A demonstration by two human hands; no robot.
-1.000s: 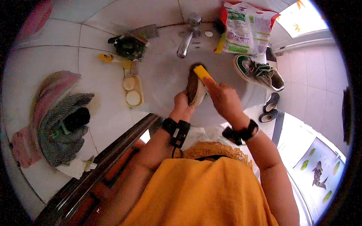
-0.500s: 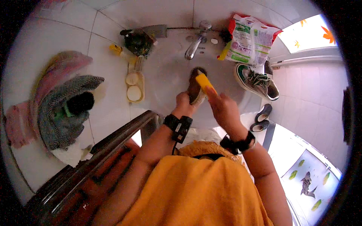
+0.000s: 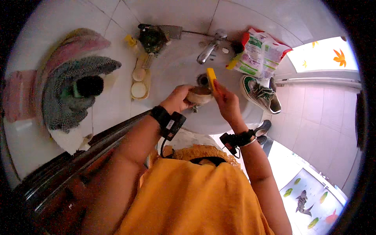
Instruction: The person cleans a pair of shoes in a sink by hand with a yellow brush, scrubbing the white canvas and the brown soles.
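Observation:
Over the white washbasin (image 3: 168,53), my left hand (image 3: 177,100) is closed around a shoe (image 3: 199,98). The shoe lies sideways with its brownish sole facing up and away, and its pale side band toward me. My fingers cover its left end. My right hand (image 3: 228,102) grips a yellow brush (image 3: 212,75) at the shoe's right end; its bristles cannot be made out. Just beyond the shoe is the dark drain (image 3: 202,79). The chrome tap (image 3: 207,51) stands above it. A green and white sneaker (image 3: 261,93) rests on the basin's right edge.
A printed plastic bag (image 3: 260,53) sits at the back right. On the left ledge are a soap dish (image 3: 147,92) with two round pale pieces and a dark green item (image 3: 152,39). Grey cloth (image 3: 58,100) and a black-bristled brush (image 3: 90,86) lie farther left. Dark slippers (image 3: 263,127) are below right.
The shoe has turned from lengthwise to crosswise and come nearer to me. My left hand has moved left to its end. The brush now stands more upright at the shoe's right end.

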